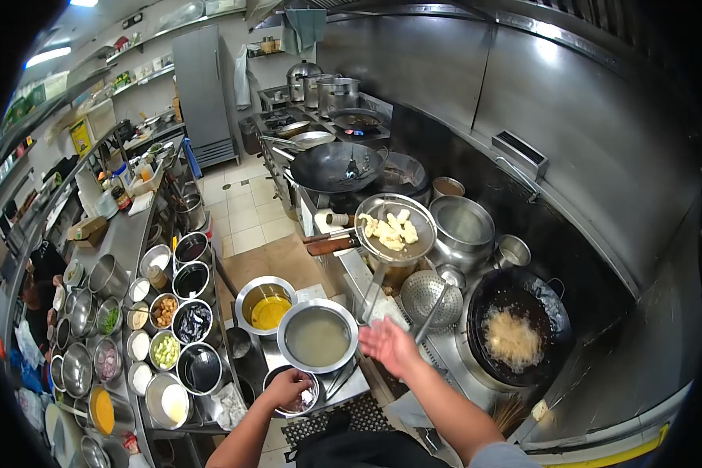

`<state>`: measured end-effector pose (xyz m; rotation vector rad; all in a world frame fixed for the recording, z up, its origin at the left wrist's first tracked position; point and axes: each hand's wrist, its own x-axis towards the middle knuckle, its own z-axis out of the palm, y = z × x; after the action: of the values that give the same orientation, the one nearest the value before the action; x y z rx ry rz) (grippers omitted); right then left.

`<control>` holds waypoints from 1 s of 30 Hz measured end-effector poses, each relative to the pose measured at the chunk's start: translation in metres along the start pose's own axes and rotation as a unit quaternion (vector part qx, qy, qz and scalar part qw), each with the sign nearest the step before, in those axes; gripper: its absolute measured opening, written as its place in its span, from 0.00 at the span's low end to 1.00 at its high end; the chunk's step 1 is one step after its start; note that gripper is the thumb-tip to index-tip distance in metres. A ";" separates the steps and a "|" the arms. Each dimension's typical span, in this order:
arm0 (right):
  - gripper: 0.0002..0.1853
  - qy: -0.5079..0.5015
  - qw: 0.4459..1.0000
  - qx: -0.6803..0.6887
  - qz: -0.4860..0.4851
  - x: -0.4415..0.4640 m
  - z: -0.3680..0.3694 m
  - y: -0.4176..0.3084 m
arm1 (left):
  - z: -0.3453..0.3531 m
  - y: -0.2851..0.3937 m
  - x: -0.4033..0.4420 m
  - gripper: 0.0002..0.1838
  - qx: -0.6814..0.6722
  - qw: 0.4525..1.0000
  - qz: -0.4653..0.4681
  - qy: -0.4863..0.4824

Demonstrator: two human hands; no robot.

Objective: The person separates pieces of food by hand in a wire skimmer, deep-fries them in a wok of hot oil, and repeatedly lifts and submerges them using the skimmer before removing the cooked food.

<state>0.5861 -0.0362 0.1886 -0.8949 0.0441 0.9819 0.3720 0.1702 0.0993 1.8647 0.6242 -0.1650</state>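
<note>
My left hand [291,388] dips into a small metal bowl [313,405] at the front edge. Its fingers are closed together, with a bit of white material at the tips that I cannot identify. My right hand [390,349] is held open, palm up and fingers stretched, beside a large metal bowl of cloudy liquid [317,337]. A pot of yellow oil [268,310] stands behind that bowl. To the right, a wok [550,363] holds bubbling oil with a pale golden mass [513,338] frying in it. Pale fried pieces [390,228] lie in a mesh strainer [423,248] farther back.
A perforated ladle [431,300] rests between the strainer and the frying wok. Containers of sauces, chopped greens and powders, among them a dark sauce pot [200,368], crowd the left counter. A large dark wok [327,165] sits farther along the stove. A person [43,273] is partly visible at far left.
</note>
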 end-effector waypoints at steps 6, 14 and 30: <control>0.09 0.157 0.984 -0.001 -0.082 0.076 0.021 -0.044 | -0.001 -0.010 0.036 0.10 -0.086 0.990 0.003 -0.115; 0.09 0.162 0.971 -0.142 -0.102 -0.064 -0.003 -0.049 | -0.021 0.168 0.083 0.09 0.131 0.916 0.338 0.173; 0.08 0.061 0.981 -0.179 0.037 -0.251 -0.093 -0.024 | 0.100 0.239 0.069 0.13 0.403 0.806 0.362 0.241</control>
<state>0.4897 -0.2802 0.2463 -1.2915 0.0038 1.0213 0.5666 0.0425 0.2326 2.8846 0.0951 0.6745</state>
